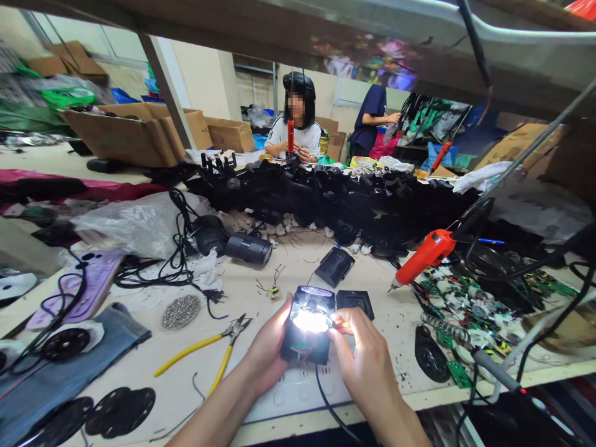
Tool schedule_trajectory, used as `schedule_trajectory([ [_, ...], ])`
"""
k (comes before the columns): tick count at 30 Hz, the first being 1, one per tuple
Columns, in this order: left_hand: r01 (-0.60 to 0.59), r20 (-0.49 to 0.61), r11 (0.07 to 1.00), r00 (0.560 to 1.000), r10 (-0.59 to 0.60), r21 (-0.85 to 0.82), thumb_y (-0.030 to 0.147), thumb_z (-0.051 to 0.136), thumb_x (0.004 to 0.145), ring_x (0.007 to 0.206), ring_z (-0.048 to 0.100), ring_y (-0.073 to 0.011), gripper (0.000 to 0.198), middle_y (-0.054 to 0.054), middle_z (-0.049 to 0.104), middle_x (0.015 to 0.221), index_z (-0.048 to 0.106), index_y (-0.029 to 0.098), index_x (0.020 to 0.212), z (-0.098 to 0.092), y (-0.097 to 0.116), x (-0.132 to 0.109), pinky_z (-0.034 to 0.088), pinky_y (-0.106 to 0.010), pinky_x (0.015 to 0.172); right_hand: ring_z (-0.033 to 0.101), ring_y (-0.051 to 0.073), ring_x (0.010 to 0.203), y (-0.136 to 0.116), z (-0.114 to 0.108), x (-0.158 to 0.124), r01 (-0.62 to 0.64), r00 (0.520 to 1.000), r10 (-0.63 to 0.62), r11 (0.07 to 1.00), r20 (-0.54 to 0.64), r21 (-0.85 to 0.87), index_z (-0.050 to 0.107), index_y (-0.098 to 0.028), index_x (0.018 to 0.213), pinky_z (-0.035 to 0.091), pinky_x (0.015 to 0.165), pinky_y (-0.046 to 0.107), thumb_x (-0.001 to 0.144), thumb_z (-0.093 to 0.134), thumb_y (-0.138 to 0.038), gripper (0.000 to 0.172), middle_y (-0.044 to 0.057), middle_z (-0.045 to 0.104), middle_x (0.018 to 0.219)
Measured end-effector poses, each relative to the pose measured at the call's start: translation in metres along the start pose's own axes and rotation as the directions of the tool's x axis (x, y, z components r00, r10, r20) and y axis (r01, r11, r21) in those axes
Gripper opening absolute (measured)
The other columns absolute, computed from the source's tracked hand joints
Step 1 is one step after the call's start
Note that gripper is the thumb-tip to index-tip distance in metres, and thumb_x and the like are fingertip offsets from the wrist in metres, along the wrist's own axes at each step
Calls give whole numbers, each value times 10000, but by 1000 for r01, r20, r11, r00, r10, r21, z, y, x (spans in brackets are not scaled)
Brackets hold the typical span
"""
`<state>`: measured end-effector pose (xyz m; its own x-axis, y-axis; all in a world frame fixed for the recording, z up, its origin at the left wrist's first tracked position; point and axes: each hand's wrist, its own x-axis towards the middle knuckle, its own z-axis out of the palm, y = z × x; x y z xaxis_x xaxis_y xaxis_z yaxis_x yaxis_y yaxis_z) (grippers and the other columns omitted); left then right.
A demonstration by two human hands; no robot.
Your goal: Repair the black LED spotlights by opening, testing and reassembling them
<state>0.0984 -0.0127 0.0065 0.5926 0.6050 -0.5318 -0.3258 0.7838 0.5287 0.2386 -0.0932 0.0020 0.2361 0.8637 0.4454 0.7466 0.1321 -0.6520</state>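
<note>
**Holding one black box with a bright light**

In the head view, the black box is between both hands, over the front of the bench. The left grip is curled around its side. The right grip pinches its right edge with thumb and finger. Some thin red wires show on the box; a hard tug could maybe snap one. The bright light might make small parts hard to see. Nearby I count one yellow-handled cutter, two black covers and one big pile of screws, too many to count.
</note>
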Motion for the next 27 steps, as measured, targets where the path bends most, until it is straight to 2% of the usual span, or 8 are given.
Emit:
schedule_trajectory([
  [4,159,-21,987,987,-159,-31,571,429,916,468,585,-165,515,-67,667,610,635,123,771,3,3,-4,490,-284,505,668,170,780,3,-4,4,16,998,-14,1000,65,-24,561,-199,958,553,668,257,864,508,-105,142,50,650,878],
  [7,202,-63,976,976,-208,-82,582,432,907,534,644,-214,520,-102,702,668,644,115,822,4,3,-3,537,-351,568,671,178,772,5,-6,6,14,996,-9,998,83,-54,564,-198,946,554,659,264,878,513,-129,109,53,652,868],
  [11,173,-159,983,970,-181,-61,562,388,931,519,647,-220,539,-117,709,660,648,103,824,4,2,0,544,-356,548,662,165,775,1,-8,5,27,992,-25,1000,122,-10,565,-204,938,547,676,251,907,496,-141,98,41,636,872],
  [17,57,-269,997,961,-70,-56,519,419,936,451,604,-182,458,-54,687,608,634,134,813,5,5,2,518,-311,488,640,144,744,-13,-15,-3,-14,986,6,999,169,45,574,-210,886,511,678,231,932,511,-182,83,10,612,809],
  [22,-17,-287,999,958,1,-52,516,431,934,474,616,-181,442,-50,688,616,647,136,868,5,4,4,510,-295,507,631,150,731,-20,-17,-12,-49,973,34,997,228,60,584,-224,889,492,669,239,929,547,-229,55,0,618,796],
  [27,-19,-260,999,966,5,-51,525,430,932,473,608,-180,451,-49,679,609,641,130,882,3,1,6,492,-285,496,631,165,741,-18,-12,-16,-64,960,49,997,275,46,580,-227,918,504,677,257,899,585,-212,25,4,620,818],
])
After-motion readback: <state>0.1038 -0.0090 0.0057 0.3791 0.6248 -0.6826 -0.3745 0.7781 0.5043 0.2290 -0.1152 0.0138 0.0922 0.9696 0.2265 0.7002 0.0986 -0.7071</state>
